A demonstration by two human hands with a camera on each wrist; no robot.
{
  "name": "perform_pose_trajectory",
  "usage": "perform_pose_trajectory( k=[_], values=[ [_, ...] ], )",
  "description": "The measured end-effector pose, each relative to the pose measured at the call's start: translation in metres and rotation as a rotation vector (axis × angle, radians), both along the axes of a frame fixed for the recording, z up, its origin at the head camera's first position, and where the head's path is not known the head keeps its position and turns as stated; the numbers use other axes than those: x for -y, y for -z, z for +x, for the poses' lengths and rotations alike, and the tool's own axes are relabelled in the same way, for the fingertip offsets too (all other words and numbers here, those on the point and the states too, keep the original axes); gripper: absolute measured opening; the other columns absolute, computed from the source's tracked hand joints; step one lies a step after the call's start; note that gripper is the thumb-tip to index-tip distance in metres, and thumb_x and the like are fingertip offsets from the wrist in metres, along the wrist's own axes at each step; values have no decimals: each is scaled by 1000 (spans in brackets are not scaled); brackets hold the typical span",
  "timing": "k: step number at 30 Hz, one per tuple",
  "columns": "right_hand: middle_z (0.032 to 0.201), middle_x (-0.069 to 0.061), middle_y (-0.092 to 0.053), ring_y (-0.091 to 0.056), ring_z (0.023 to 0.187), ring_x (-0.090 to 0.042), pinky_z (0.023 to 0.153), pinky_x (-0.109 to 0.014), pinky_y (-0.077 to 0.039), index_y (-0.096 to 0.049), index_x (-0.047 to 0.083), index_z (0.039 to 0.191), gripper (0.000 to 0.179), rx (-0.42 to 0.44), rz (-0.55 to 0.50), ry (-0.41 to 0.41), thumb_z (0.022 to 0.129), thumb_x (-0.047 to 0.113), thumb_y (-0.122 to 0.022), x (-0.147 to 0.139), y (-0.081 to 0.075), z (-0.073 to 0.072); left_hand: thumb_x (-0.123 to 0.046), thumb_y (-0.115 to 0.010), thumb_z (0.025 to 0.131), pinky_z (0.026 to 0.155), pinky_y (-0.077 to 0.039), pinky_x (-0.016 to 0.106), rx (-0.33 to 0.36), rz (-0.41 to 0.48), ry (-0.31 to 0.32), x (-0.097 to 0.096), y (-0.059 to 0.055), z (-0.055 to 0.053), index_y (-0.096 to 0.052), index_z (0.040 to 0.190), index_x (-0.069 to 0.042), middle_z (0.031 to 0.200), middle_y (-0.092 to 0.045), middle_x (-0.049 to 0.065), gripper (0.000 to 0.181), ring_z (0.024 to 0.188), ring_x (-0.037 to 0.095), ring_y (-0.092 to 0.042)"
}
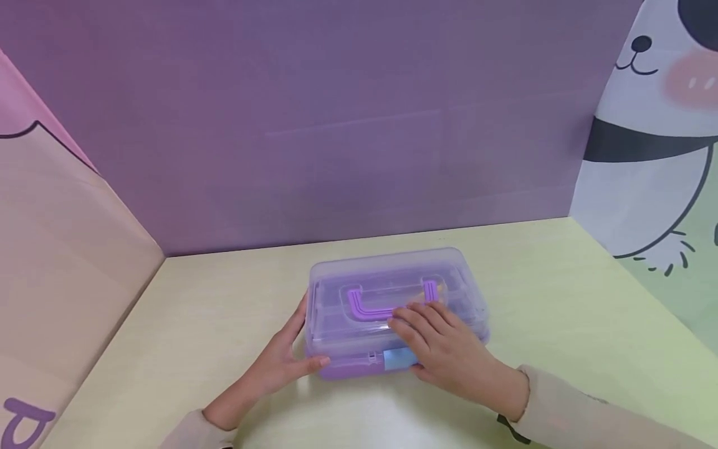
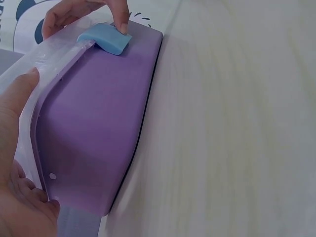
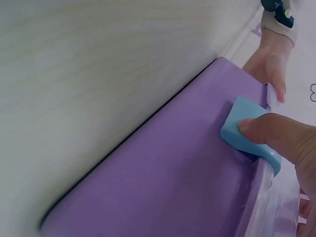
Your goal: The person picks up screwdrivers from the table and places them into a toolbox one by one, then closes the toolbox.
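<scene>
A plastic storage box (image 1: 348, 371) with a purple base and a clear lid (image 1: 331, 274) lies on the table, its lid down on the base. A purple carry handle (image 1: 361, 313) lies flat on top. My left hand (image 1: 280, 362) holds the box's left end, with the thumb near the front corner. My right hand (image 1: 454, 352) rests its fingers on the lid beside the handle. Its thumb (image 3: 266, 131) presses on the light blue latch (image 3: 237, 108) at the front. What is inside the box is blurred through the lid.
The box stands on a pale yellow table (image 1: 224, 299). A purple wall panel (image 1: 336, 125) rises behind it. Printed side panels flank the table, with a panda picture (image 1: 645, 187) on the right.
</scene>
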State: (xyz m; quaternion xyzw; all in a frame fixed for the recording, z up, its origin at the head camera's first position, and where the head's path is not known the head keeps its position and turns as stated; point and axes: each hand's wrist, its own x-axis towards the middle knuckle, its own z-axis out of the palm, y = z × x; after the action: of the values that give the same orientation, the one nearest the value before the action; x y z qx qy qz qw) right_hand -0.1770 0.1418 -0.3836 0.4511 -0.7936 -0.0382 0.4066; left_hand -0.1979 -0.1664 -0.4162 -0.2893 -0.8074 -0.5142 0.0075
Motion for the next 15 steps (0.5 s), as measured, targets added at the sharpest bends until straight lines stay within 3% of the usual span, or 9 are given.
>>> perform_pose_trajectory(
  k=[6, 11, 15],
  values=[
    [124, -9, -54, -54, 109, -27, 91, -39, -46, -46, 3, 127, 85, 47, -8, -20, 54, 28, -82, -4, -2, 1, -13, -79, 75, 104, -20, 66, -4, 4, 12, -3, -1, 0, -5, 152, -28, 158, -14, 4, 108, 141, 33, -17],
    [125, -6, -56, -53, 113, -26, 94, -40, -45, -47, 5, 129, 85, 134, -15, -54, 59, 35, -85, -12, -8, 2, -17, -79, 75, 105, -19, 67, -7, -36, 30, -6, -3, -4, -3, 152, -27, 158, -10, 5, 108, 141, 36, -14],
    [127, -6, -55, -52, 115, -24, 96, -40, -44, -47, 6, 132, 74, 225, -25, -113, 75, 43, -76, -21, -15, 1, -25, -79, 76, 105, -20, 66, 1, -129, 17, 1, -10, -5, -5, 153, -26, 158, -9, 6, 106, 142, 37, -12]
  ],
)
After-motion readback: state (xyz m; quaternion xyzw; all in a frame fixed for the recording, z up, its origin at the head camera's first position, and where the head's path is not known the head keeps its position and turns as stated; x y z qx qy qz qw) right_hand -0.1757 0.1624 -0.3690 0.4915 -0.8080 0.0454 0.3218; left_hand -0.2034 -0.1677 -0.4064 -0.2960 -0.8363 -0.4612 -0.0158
